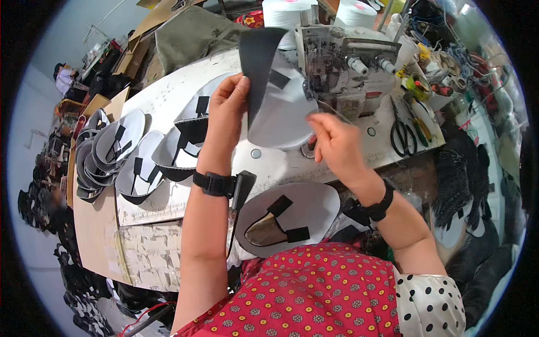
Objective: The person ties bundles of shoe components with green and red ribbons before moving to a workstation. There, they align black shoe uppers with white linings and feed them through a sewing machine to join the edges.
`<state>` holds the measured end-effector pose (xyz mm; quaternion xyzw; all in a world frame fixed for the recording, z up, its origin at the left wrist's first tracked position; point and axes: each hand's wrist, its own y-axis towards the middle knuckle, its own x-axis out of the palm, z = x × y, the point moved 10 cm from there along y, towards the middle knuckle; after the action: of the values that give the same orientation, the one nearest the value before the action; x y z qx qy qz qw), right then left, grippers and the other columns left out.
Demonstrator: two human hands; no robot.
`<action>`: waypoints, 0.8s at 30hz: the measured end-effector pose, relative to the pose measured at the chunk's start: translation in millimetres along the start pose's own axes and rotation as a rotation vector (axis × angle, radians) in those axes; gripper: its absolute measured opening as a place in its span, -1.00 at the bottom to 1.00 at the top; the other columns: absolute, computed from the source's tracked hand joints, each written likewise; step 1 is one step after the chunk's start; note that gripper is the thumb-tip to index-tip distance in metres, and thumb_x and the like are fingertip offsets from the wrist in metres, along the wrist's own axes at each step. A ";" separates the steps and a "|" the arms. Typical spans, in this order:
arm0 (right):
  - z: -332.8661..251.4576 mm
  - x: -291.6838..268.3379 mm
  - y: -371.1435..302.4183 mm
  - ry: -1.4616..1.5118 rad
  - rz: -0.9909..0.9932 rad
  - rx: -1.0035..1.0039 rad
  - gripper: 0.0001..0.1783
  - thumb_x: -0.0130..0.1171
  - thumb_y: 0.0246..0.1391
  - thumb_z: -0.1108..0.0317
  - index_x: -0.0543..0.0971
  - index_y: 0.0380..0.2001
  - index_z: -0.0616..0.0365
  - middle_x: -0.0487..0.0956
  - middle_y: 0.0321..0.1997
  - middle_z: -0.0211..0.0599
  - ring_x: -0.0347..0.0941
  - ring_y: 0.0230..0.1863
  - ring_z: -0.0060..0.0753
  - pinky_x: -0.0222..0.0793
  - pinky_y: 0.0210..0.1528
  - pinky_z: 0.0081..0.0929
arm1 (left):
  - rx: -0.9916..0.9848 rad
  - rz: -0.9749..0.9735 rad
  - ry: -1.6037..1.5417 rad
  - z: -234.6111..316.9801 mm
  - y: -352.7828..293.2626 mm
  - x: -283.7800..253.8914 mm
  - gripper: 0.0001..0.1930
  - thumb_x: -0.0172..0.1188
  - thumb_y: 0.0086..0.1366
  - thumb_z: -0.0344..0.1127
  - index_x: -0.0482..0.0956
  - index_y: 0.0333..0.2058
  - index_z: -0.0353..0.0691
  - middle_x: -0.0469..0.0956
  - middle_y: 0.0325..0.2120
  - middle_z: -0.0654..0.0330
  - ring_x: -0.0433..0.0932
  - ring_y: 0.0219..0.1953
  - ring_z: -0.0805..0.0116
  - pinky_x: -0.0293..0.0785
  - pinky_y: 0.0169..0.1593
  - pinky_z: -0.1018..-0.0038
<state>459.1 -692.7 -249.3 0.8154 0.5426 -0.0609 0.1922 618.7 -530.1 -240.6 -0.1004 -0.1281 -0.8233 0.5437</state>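
My left hand [229, 98] pinches the left edge of a shoe upper [281, 121], black outside and white-lined inside, with a short black strip on the lining. It is held up before the needle side of a sewing machine [348, 67]. My right hand [335, 140] is at the upper's right edge, fingers curled; what lies between them is too small to make out. A thin thread runs from the machine side past this hand. Below my hands, near my lap, lies another white-lined upper [320, 208] with black tabs around an opening.
Several similar uppers [137, 168] stand in stacks on the white worktable [174, 205] at left. Black scissors [402, 132] and pliers [422, 124] lie right of the machine. White thread cones [355, 14] stand behind it. Dark bundles [457, 168] hang at the right.
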 end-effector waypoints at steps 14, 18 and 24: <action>-52.4 -19.6 2.5 -0.337 0.181 -0.499 -0.66 0.39 -0.14 0.65 0.59 -0.23 0.22 0.55 -0.20 -0.27 0.53 -0.25 -0.17 0.44 -0.31 -0.36 | -0.007 -0.423 0.706 13.6 -93.3 45.8 -0.77 0.09 0.47 -0.33 0.58 -0.03 -0.32 0.69 -0.33 0.10 0.56 -0.40 0.46 0.46 -0.35 0.50; -38.2 -21.0 11.0 -0.152 0.028 -0.156 -0.78 0.36 0.00 0.57 0.56 -0.27 0.24 0.59 -0.40 -0.17 0.54 -0.48 -0.18 0.42 -0.44 -0.36 | 0.199 -0.502 0.689 24.5 -86.0 66.1 -0.70 -0.02 0.43 -0.61 0.53 0.07 -0.28 0.67 -0.18 0.13 0.61 -0.19 0.45 0.53 -0.13 0.43; -58.5 -22.9 -4.9 -0.033 -0.042 -0.228 -0.85 0.33 0.11 0.49 0.56 -0.26 0.22 0.55 -0.52 -0.16 0.44 -0.70 -0.36 0.31 -0.58 -0.45 | 0.443 -0.069 1.031 56.8 -62.5 39.3 -0.58 0.22 0.14 -0.67 0.42 0.01 -0.40 0.59 -0.25 0.07 0.60 -0.16 0.20 0.51 -0.08 0.35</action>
<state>439.1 -688.6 -189.7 0.7756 0.5597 -0.0164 0.2914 547.3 -522.6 -181.2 0.4359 -0.0189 -0.7366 0.5168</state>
